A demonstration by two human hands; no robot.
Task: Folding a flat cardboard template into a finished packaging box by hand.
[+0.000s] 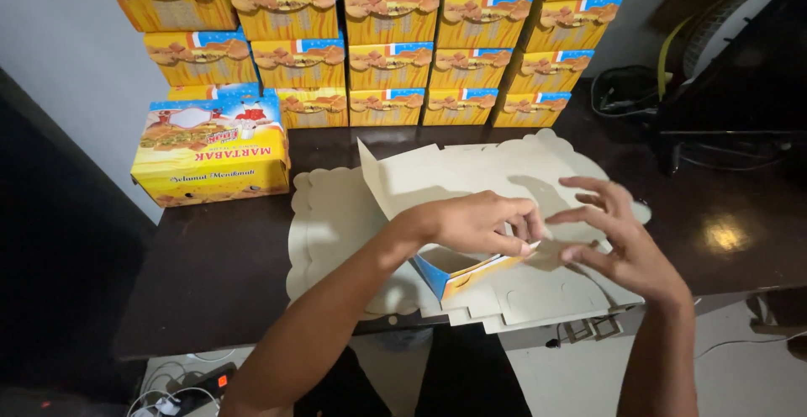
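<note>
Matt grey cardboard on the flat box blank (471, 173), glossy print on the stacked cartons (387, 64), shiny dark tabletop (723, 232).

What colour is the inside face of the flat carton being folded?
Plain pale cream-grey, unprinted; the carton shows it best in the head view.

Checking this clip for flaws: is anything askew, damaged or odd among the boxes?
Mostly tidy. One finished yellow box stands apart from the stacked boxes, turned at an angle beside them. The flat box under both hands looks undamaged.
</note>
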